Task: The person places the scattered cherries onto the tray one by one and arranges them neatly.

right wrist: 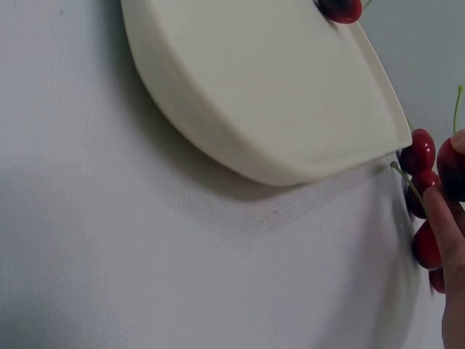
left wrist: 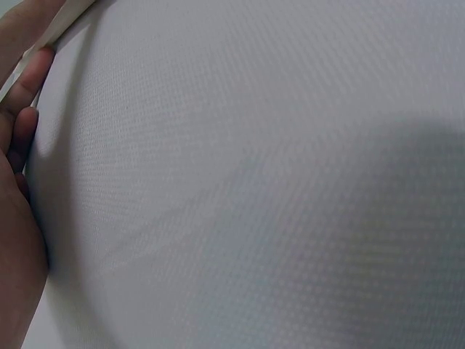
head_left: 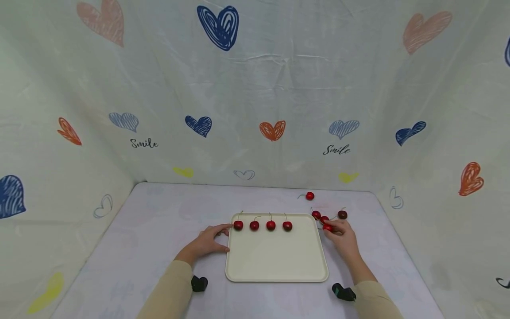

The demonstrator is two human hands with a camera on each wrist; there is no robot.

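Note:
A cream tray (head_left: 275,257) lies on the table with a row of several red cherries (head_left: 271,225) along its far side, stems upward. My left hand (head_left: 207,241) rests at the tray's left edge, thumb and fingers spread apart and touching the rim. In the left wrist view only part of that hand (left wrist: 22,145) shows, at the left border. Beyond the tray's right edge, my right hand (head_left: 344,239) pinches a dark red cherry (right wrist: 452,171) between thumb and fingers. Other cherries (right wrist: 418,151) lie close around those fingers, partly hidden by them.
One cherry (head_left: 310,196) lies alone near the table's back edge, and a darker one (head_left: 342,214) sits right of the group. Black heart-shaped objects (head_left: 199,283) show beside both sleeves. A curtain (head_left: 247,155) printed with hearts hangs behind the white table (head_left: 175,208).

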